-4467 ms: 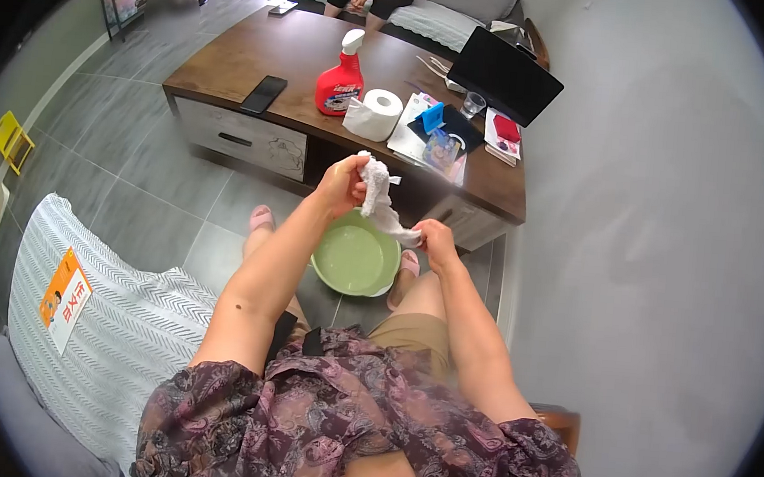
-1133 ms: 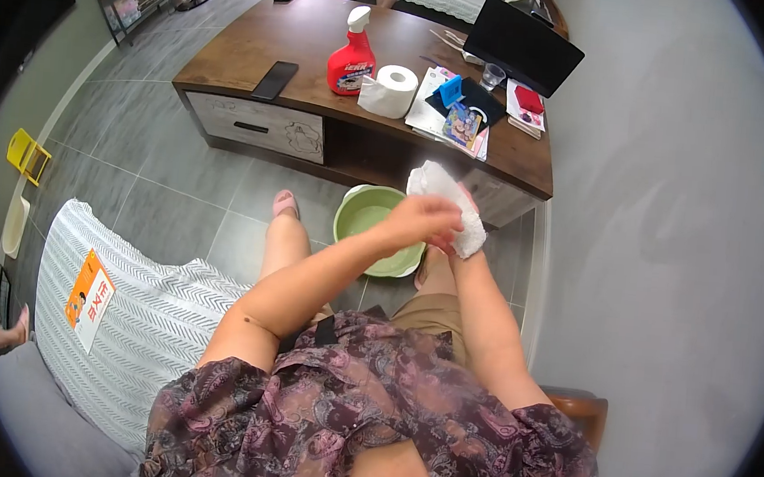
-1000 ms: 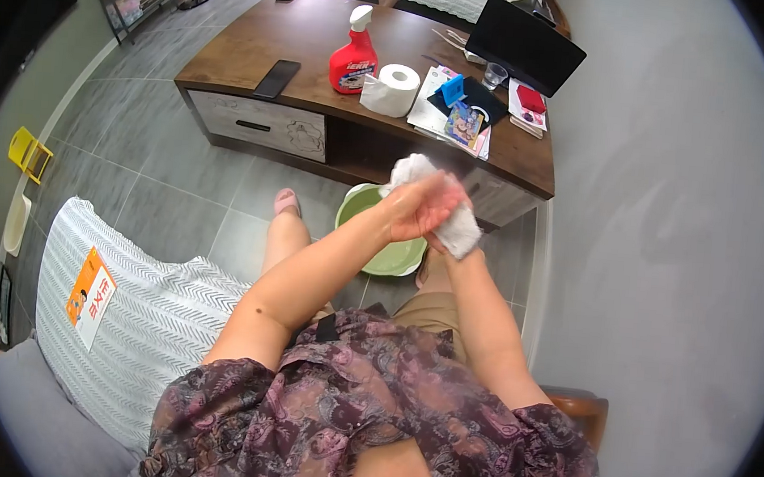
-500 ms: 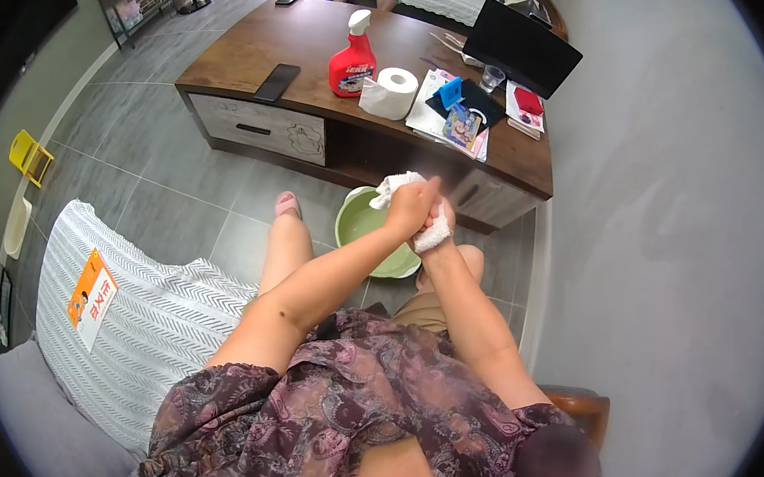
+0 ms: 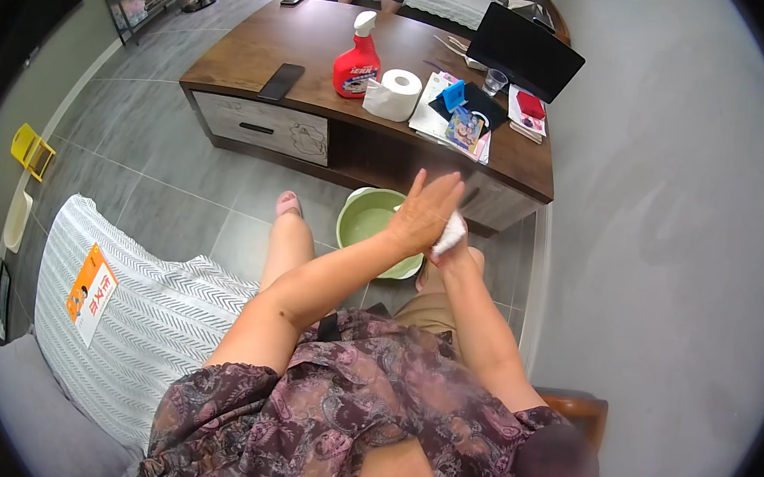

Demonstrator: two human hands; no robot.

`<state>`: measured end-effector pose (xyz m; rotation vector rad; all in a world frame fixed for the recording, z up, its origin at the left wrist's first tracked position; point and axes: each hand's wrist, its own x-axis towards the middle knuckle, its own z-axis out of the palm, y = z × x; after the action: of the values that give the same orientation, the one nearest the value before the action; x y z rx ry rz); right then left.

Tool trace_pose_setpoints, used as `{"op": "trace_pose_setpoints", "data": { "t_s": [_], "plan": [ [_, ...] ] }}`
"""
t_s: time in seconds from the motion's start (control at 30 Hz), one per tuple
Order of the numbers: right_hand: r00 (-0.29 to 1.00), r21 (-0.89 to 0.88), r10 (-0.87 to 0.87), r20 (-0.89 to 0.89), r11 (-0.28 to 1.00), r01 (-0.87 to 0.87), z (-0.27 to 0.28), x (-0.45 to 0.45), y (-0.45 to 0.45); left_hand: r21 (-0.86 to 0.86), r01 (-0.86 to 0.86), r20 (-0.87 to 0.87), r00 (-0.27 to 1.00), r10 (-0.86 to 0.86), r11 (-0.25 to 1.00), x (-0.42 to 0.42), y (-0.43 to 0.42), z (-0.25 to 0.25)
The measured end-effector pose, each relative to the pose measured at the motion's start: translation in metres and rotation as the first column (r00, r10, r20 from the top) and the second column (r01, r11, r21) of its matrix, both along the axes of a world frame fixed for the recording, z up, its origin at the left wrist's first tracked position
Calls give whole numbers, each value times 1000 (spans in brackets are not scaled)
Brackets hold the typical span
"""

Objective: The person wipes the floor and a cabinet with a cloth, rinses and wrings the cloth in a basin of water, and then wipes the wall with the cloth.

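My left hand (image 5: 423, 215) is held above the green basin (image 5: 347, 222), its fingers stretched out and the thumb apart. Its palm side faces my right hand (image 5: 458, 250) and lies against a bunched white cloth (image 5: 450, 235). The cloth sits in my right hand, whose fingers are mostly hidden behind the left one. A little white also shows at the left edge of my left hand. The basin stands on the floor between my legs, partly covered by my left hand and forearm.
Ahead is a wooden coffee table (image 5: 235, 52) with a red spray bottle (image 5: 357, 68), a toilet paper roll (image 5: 393, 96), a phone (image 5: 281, 82), papers and a black screen (image 5: 526, 52). A striped cover (image 5: 152, 310) lies at left. Another person sits at the far sofa.
My left hand has gone from wrapped around the cloth to flat with fingers extended. The cloth end that hung at its left is now mostly out of sight. Both hands shifted slightly right.
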<state>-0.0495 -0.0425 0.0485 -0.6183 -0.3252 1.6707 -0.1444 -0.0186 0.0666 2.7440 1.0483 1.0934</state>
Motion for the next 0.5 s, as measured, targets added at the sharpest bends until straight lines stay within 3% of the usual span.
{"op": "trace_pose_setpoints", "data": {
  "t_s": [0.07, 0.1, 0.17, 0.2, 0.23, 0.27, 0.3, 0.33, 0.4, 0.47, 0.5],
  "plan": [
    [978, 147, 141, -156, 982, -118, -18, 9, -1, -8, 78, 81, 994, -77, 997, -1, -4, 12],
    [996, -110, -58, 69, 992, 66, 24, 1, -21, -4, 117, 160, 980, -115, 993, -1, -7, 19],
    [985, 140, 4, 170, 990, -28, -17, 17, -6, -391, 257, 492, 870, -35, 884, 5, -19, 27],
    [972, 263, 2, 236, 963, -66, -38, 30, 5, -536, 378, 613, 789, 40, 755, 11, -23, 31],
    [974, 287, 202, -105, 944, -165, -50, 48, 7, -750, 572, 651, 727, 216, 333, 23, -9, 18],
    [794, 351, 438, -421, 886, -303, -66, 37, 6, -812, 516, 578, 773, 261, 271, 21, -7, 7],
    [963, -3, 78, -258, 997, -81, -30, 17, -6, -865, 458, 500, 813, 297, 204, 18, -4, -5],
    [970, -300, -244, 11, 924, 236, 7, -2, -19, -774, 249, 430, 881, 195, 582, 19, -10, -8],
    [978, -145, -185, -101, 975, 169, -11, 1, -32, -769, 220, 389, 906, 166, 601, 20, -19, -7],
    [971, -191, -238, -33, 955, 228, -30, 0, -26, -688, 94, 312, 934, 176, 720, 16, -28, -7],
    [955, -193, -297, -19, 938, 288, -17, -2, -33, -685, 122, 348, 921, 175, 718, 13, -31, -11]
  ]
}}
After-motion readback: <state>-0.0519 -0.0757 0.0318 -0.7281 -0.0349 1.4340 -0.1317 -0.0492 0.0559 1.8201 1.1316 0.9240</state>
